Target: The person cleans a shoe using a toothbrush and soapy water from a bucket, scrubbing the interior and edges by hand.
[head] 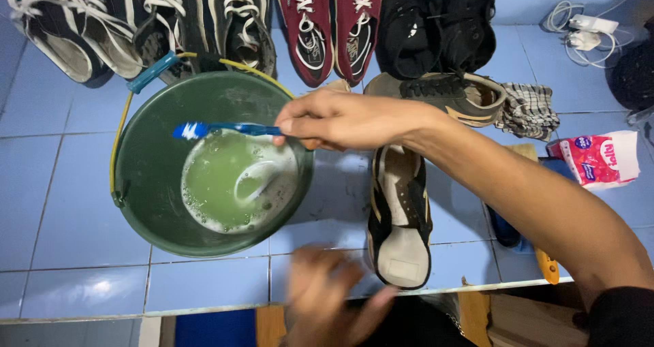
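Note:
My right hand (pixel 347 119) reaches across from the right and holds a blue toothbrush (pixel 225 129) by its handle, bristles out over a green bucket (pixel 146 177). The bucket holds soapy greenish water with foam at the bottom. My left hand (pixel 330 296) is blurred at the lower middle, fingers spread and holding nothing, just below the bucket's rim. A brown and black shoe (pixel 400 211) lies sole up beside the bucket, under my right forearm.
Several pairs of shoes line the top of the blue tiled floor: dark sneakers (pixel 88 27), maroon sneakers (pixel 330 20), black shoes (pixel 436 23). An olive shoe (pixel 449 91), a checked cloth (pixel 528 108), a pink packet (pixel 599 158) and white cables (pixel 586 34) lie at right.

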